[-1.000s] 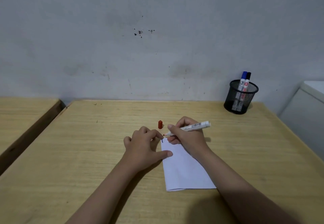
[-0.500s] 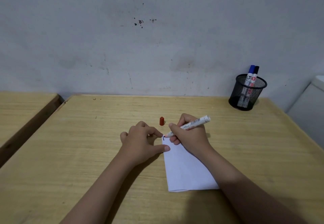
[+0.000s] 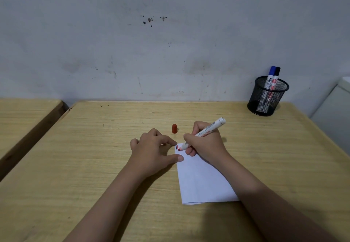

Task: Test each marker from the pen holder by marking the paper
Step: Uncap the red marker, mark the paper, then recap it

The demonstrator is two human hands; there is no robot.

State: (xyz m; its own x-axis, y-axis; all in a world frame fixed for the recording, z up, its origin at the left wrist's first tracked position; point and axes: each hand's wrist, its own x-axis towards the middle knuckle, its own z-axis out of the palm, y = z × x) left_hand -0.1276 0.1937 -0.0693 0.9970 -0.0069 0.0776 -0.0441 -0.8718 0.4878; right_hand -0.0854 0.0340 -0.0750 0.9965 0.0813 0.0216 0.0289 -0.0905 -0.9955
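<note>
My right hand [image 3: 205, 143] grips an uncapped white marker [image 3: 210, 127], its red tip pressed on the top left corner of a white paper [image 3: 200, 181]. Short dark and red marks show at that corner. My left hand [image 3: 153, 150] rests flat beside the paper, its thumb and forefinger touching the paper's left edge. The marker's red cap [image 3: 174, 128] stands upright on the table just beyond my hands. A black mesh pen holder [image 3: 267, 97] at the far right corner holds a blue-capped marker [image 3: 271, 75] and a black-capped marker [image 3: 276, 76].
The wooden table [image 3: 94, 156] runs up to a grey stained wall. A second wooden table [image 3: 22, 116] sits to the left across a gap. A white cabinet [image 3: 335, 113] stands past the right edge.
The marker tip has drawn down at the paper's corner, leaving a red mark beside the dark one. The view has tilted slightly; both hands stay in place.
</note>
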